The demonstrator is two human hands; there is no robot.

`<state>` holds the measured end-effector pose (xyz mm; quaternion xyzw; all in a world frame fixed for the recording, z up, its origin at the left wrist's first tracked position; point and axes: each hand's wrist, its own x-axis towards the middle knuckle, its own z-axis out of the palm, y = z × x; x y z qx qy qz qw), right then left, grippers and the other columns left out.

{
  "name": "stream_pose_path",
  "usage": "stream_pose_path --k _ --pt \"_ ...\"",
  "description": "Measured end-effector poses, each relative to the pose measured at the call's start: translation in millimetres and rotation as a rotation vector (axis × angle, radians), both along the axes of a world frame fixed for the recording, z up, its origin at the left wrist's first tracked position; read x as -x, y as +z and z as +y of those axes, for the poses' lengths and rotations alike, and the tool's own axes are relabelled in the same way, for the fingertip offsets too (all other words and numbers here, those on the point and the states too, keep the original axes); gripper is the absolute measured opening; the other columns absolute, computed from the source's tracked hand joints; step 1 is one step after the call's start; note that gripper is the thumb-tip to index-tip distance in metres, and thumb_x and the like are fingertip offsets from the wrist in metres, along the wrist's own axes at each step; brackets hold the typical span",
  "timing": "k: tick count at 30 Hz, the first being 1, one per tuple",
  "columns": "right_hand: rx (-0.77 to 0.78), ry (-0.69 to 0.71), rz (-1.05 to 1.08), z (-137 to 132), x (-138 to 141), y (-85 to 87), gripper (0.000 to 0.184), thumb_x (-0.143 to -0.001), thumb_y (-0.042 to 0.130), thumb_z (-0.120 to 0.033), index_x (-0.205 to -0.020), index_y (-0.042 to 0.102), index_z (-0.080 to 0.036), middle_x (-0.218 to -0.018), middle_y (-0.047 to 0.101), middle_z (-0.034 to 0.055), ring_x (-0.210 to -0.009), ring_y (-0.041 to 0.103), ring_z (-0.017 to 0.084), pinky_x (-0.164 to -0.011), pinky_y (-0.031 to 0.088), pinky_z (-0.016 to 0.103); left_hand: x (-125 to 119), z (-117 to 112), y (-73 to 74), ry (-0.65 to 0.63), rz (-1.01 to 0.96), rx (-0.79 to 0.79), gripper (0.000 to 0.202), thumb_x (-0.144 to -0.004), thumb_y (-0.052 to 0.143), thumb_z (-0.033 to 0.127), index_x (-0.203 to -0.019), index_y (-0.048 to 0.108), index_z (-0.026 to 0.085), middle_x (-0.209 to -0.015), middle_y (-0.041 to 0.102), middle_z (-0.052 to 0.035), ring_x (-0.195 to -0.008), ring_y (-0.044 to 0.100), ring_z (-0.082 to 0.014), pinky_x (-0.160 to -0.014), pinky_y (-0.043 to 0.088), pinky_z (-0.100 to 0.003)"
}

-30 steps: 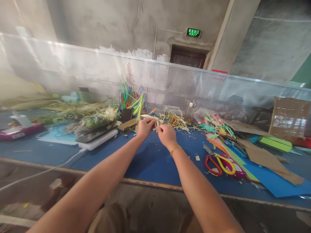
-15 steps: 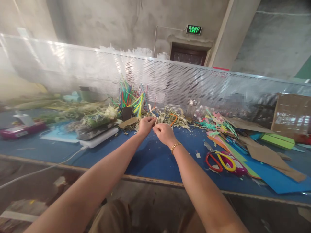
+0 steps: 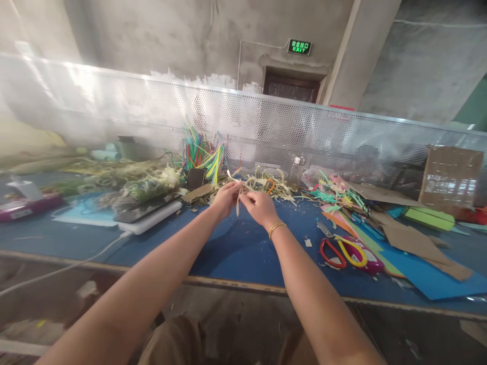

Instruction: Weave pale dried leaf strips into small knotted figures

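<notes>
Between my two hands is a thin pale strip (image 3: 238,207), of straw or husk by its look, with one end hanging down below the fingertips and a pale curl rising above them. My left hand (image 3: 227,197) pinches it from the left, fingers closed. From the right, my right hand (image 3: 259,207) is closed on the same strip, thumb and forefinger together; a gold bracelet circles that wrist. Both hands are above the blue table (image 3: 243,248), close to each other. Just behind them lies a heap of pale dry strips (image 3: 279,186).
Scissors (image 3: 342,252) with red and yellow handles lie at the right, beside coloured sheets and cardboard (image 3: 422,243). Colourful pipe cleaners (image 3: 201,154) and a glass bottle (image 3: 297,171) stand at the back. Left are bundled fibres (image 3: 148,187) and a white device with a cable (image 3: 152,218).
The strip's end now hangs below my fingers, where before it pointed up between them. My hands have turned slightly and stay close together. The view has shifted a little.
</notes>
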<state>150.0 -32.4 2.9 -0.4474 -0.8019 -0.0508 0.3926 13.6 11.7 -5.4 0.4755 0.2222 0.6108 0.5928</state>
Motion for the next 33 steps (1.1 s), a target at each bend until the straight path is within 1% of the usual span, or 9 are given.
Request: stream_pose_path --k 3,6,11,14,18,22,26,30,33 --pt "-0.160 -0.143 0.127 6.5 -8.5 0.0 0.025 -0.090 0.050 -0.035 -0.080 0.066 -0.019 -0.080 0.066 0.0045 -0.079 0.055 0.017 -0.074 0.036 0.027 1.0 -0.1 0.8 -0.043 0.003 0.023 0.025 -0.067 0.077 0.031 -0.078 0.063 0.013 -0.072 0.067 -0.0039 -0.060 0.060 -0.0110 -0.054 0.045 -0.022" --pt "-0.179 -0.204 0.124 13.1 -14.9 -2.9 0.017 -0.085 0.059 -0.032 -0.092 0.069 -0.020 -0.089 0.069 0.0055 -0.088 0.055 0.021 -0.083 0.036 0.031 -0.2 -1.2 1.2 -0.067 0.041 0.042 0.024 -0.067 0.077 0.030 -0.080 0.064 0.014 -0.078 0.069 -0.0046 -0.065 0.062 -0.0112 -0.055 0.044 -0.021" --pt "-0.163 -0.210 0.027 14.9 -16.1 -4.7 0.019 -0.088 0.056 -0.033 -0.084 0.071 -0.023 -0.087 0.069 0.0054 -0.088 0.054 0.022 -0.083 0.035 0.033 -3.4 -0.6 -1.3 0.012 0.180 -0.040 0.026 -0.061 0.081 0.030 -0.071 0.063 0.015 -0.059 0.059 0.0017 -0.049 0.049 -0.0070 -0.044 0.031 -0.021" --pt "-0.152 -0.228 -0.006 11.6 -14.2 -2.9 0.020 -0.088 0.055 -0.034 -0.082 0.070 -0.022 -0.088 0.068 0.0061 -0.089 0.053 0.022 -0.081 0.033 0.033 -3.0 0.9 -3.4 0.085 0.265 -0.095 0.028 -0.061 0.080 0.032 -0.062 0.059 0.015 -0.055 0.055 0.0029 -0.043 0.040 -0.0048 -0.043 0.027 -0.022" --pt "-0.110 -0.285 -0.039 7.4 -12.7 -2.0 0.016 -0.087 0.056 -0.030 -0.078 0.068 -0.022 -0.089 0.067 0.0048 -0.091 0.051 0.022 -0.080 0.030 0.034 -1.3 3.3 -5.9 0.160 0.303 -0.128 0.029 -0.064 0.077 0.036 -0.059 0.058 0.015 -0.054 0.054 0.0022 -0.045 0.042 -0.0059 -0.045 0.029 -0.022" --pt "-0.041 -0.367 -0.071 8.2 -13.6 -4.3 0.015 -0.086 0.057 -0.028 -0.076 0.067 -0.023 -0.089 0.067 0.0043 -0.094 0.050 0.022 -0.081 0.027 0.035 -0.2 7.6 -8.2 0.207 0.341 -0.085 0.032 -0.064 0.076 0.038 -0.056 0.056 0.015 -0.050 0.050 0.0026 -0.044 0.040 -0.0061 -0.044 0.026 -0.023" --pt "0.035 -0.361 -0.056 11.7 -17.5 -5.2 0.014 -0.083 0.060 -0.030 -0.074 0.068 -0.023 -0.088 0.068 0.0043 -0.095 0.050 0.022 -0.082 0.028 0.035 4.0 11.6 -9.3 0.221 0.404 -0.082 0.032 -0.064 0.076 0.039 -0.055 0.057 0.015 -0.049 0.050 0.0026 -0.044 0.040 -0.0061 -0.044 0.025 -0.023" --pt "0.102 -0.288 0.134 17.7 -20.8 -6.7 0.014 -0.079 0.062 -0.034 -0.076 0.072 -0.024 -0.089 0.070 0.0034 -0.094 0.054 0.022 -0.083 0.032 0.033 9.9 9.5 -5.9 0.087 0.459 -0.086 0.028 -0.063 0.078 0.037 -0.060 0.062 0.014 -0.053 0.055 0.0010 -0.048 0.044 -0.0070 -0.047 0.030 -0.023" --pt "0.232 -0.151 0.454 25.4 -18.4 -11.8 0.027 -0.081 0.057 -0.044 -0.081 0.073 -0.022 -0.084 0.071 0.0026 -0.083 0.059 0.019 -0.075 0.039 0.029 9.4 4.7 -2.5 -0.099 0.421 -0.033 0.027 -0.062 0.080 0.035 -0.071 0.068 0.013 -0.064 0.063 -0.0037 -0.056 0.052 -0.0098 -0.052 0.037 -0.023"
